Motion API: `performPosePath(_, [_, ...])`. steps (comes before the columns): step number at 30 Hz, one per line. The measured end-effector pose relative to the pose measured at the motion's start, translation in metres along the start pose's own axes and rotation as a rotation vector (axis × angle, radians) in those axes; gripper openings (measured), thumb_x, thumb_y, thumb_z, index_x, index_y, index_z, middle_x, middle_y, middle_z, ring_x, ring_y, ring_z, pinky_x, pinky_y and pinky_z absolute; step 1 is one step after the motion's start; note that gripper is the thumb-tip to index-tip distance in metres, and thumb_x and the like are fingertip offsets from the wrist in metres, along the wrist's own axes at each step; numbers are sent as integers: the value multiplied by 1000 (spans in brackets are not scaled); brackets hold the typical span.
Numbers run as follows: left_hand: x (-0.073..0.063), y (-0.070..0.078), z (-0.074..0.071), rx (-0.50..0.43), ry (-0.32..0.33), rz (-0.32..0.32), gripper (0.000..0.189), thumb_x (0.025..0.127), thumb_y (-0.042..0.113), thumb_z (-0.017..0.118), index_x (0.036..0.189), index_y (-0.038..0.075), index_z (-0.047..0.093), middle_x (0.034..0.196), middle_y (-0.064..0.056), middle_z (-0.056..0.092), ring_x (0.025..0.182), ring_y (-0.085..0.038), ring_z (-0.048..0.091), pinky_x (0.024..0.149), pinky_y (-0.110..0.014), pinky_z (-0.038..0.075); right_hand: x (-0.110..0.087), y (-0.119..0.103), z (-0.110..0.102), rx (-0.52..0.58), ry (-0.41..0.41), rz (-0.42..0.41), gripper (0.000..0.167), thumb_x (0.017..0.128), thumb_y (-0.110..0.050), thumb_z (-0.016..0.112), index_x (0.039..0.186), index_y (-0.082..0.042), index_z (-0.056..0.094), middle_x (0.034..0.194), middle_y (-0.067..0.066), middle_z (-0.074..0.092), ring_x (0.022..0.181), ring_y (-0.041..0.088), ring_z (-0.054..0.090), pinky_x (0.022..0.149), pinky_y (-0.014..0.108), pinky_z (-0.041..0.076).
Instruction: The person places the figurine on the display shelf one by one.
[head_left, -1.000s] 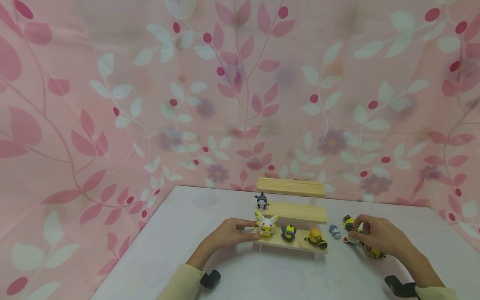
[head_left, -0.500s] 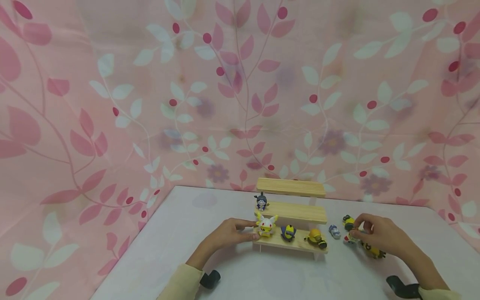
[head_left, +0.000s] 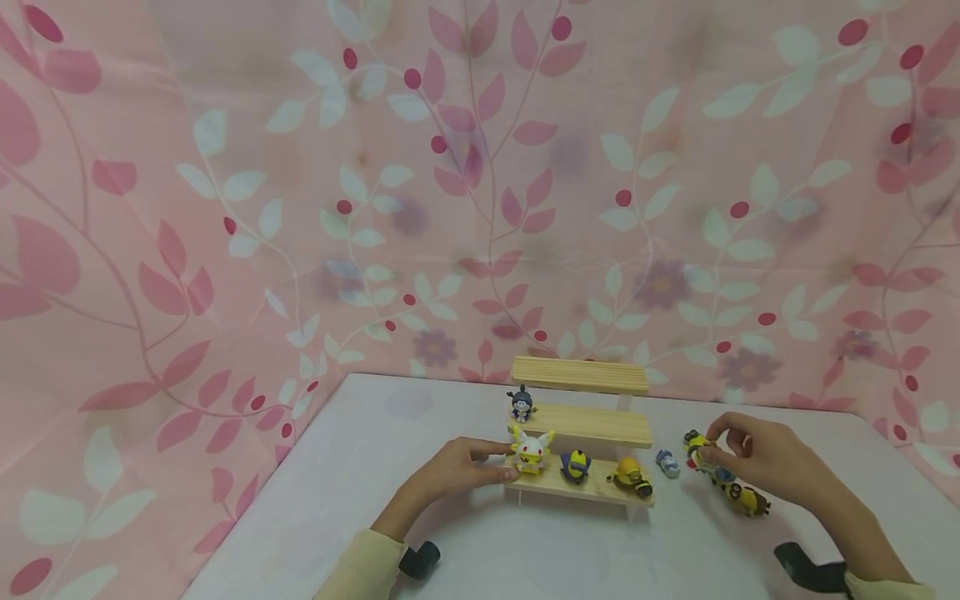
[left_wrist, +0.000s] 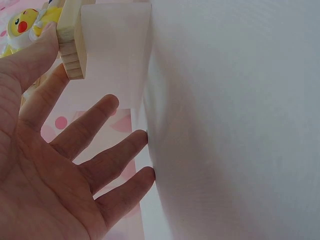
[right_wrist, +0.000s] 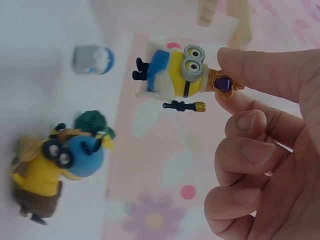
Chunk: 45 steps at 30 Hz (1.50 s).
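My left hand holds the left end of the lower board of a tiered wooden display shelf. In the left wrist view its thumb and index finger touch the board end, the other fingers spread straight. My right hand pinches a crowned minion figurine by its gold crown, between thumb and index finger. That figurine hangs above the table, with a small dark sceptre at its side. A white-and-yellow figurine, a caped minion and an orange-topped figurine occupy the lower board.
A dark-haired figurine stands at the middle board's left end. Right of the shelf, a grey-blue figurine and a brown-bottomed minion lie on the white table, with a blue-and-green figure touching the minion. Floral cloth hangs behind.
My right hand has risen slightly, lifting the crowned minion from among the loose figurines. My left hand keeps its hold on the shelf.
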<state>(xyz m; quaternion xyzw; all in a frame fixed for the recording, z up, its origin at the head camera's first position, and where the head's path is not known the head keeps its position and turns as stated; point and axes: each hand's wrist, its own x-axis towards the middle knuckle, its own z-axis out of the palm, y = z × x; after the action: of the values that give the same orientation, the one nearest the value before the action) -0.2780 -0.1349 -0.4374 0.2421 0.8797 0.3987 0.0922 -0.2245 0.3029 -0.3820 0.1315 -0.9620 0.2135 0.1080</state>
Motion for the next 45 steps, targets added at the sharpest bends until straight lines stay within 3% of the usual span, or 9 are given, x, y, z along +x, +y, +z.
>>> performPosePath(10, [0,-2,1,-7,-1,-11,47,85,50,74,124,25,71,126,0,66,119,-35,59,96,-53,47,3,-14,-13,15,63,-60,23,85,-33,79,96,-18,64,70,-7,45,54,6,40,44,23,33])
performPosePath(17, [0,-2,1,-11,-5,-19,47,85,50,74,125,26,71,128,-1,65,120,-34,59,97,-53,47,8,-19,-17,48,132,-152,22,83,-24,82,95,-18,64,67,-8,42,50,3,36,42,22,30])
performPosePath(25, [0,-1,0,-3,1,-13,47,85,51,74,124,25,71,127,-1,66,120,-35,58,97,-53,47,17,-35,-24,55,126,-143,22,85,-27,80,97,-18,64,68,-6,42,51,4,34,42,23,29])
performPosePath(30, [1,-1,0,4,7,-13,48,84,52,74,124,26,71,128,0,65,119,-35,59,97,-53,47,24,-48,-26,65,144,-179,21,84,-26,81,96,-18,64,67,-7,43,51,4,35,42,23,29])
performPosePath(45, [0,0,-1,4,4,5,47,85,50,74,124,24,71,127,0,65,120,-34,59,97,-52,47,45,-70,-15,176,137,-237,20,85,-21,81,95,-18,64,68,-5,45,53,8,40,45,24,34])
